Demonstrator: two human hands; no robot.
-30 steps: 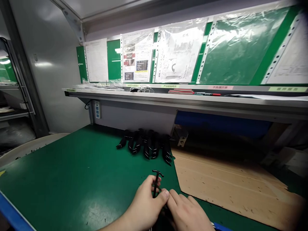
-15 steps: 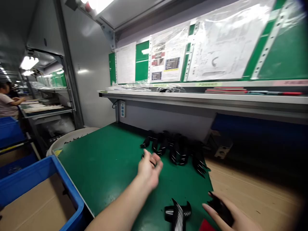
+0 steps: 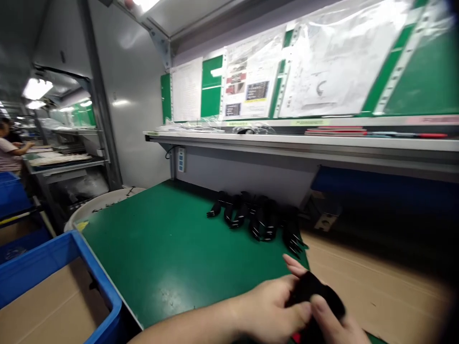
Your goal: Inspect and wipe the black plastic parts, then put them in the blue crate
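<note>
L hand (image 3: 267, 306) & R hand (image 3: 339, 328) both grip one blk part (image 3: 315, 285) btwn them, L hand on its left, R hand on its right; long axis unclear, blurred. Other blk parts (image 3: 264, 222) lie beyond, toward bench (image 3: 168, 263) rear; cardboard (image 3: 362, 282) to R.

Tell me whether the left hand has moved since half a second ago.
Yes: the left hand moved right and downward in view, away from the wall socket.

Left hand (image 3: 267, 310) and right hand (image 3: 335, 327) hold a black part (image 3: 315, 289) over a green table (image 3: 172, 251).
Other black parts (image 3: 264, 220) lie clustered near the table's back, just beside cardboard (image 3: 344, 267) on the right; a blue bin (image 3: 46, 260) stands by the left edge, and papers (image 3: 253, 76) show above a shelf (image 3: 251, 139).
</note>
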